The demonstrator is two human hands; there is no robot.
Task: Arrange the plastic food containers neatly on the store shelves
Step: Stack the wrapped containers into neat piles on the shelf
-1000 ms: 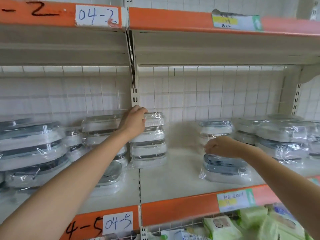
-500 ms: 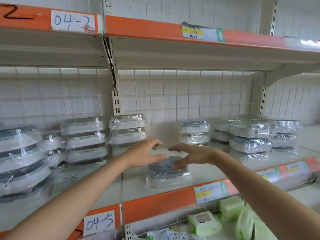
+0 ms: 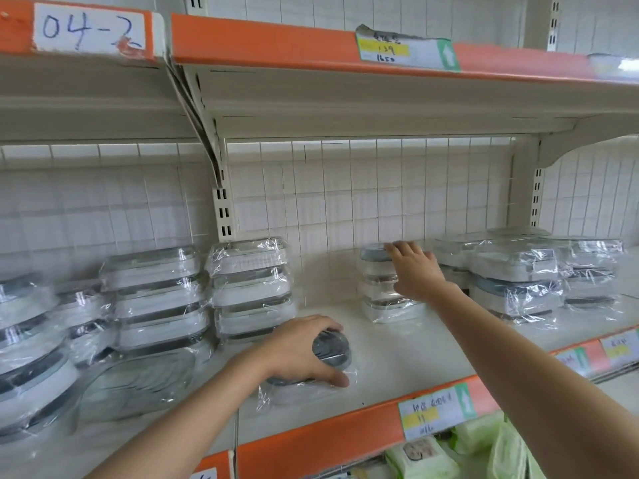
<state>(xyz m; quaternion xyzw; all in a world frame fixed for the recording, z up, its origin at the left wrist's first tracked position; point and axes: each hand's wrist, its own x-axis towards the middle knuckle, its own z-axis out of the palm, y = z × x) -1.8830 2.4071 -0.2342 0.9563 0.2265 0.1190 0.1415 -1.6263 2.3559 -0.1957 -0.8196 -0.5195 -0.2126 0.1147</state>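
A single film-wrapped food container with a grey lid [image 3: 326,354] lies alone near the front edge of the shelf [image 3: 397,354], just right of the joint between the two shelf bays, and the left hand [image 3: 297,350] covers it from above, fingers curled over the far rim and thumb along the near side, gripping it. That hold looks suited to sliding or lifting the piece toward a stack, since it sits out of line with everything behind it. Just behind and to its left stands a tidy three-high stack of white containers [image 3: 250,288] against the back grid, with a wider stack [image 3: 155,299] beside it. The right hand [image 3: 415,271] reaches to the short stack of grey-lidded containers [image 3: 380,288] at the back of the shelf, fingers spread and fairly straight, touching its upper part and right side; probably it steadies or squares that stack, as the likely home for the matching loose piece. Further right, more wrapped containers [image 3: 515,271] sit piled less evenly. The slippery film could let a stack shift when nudged.
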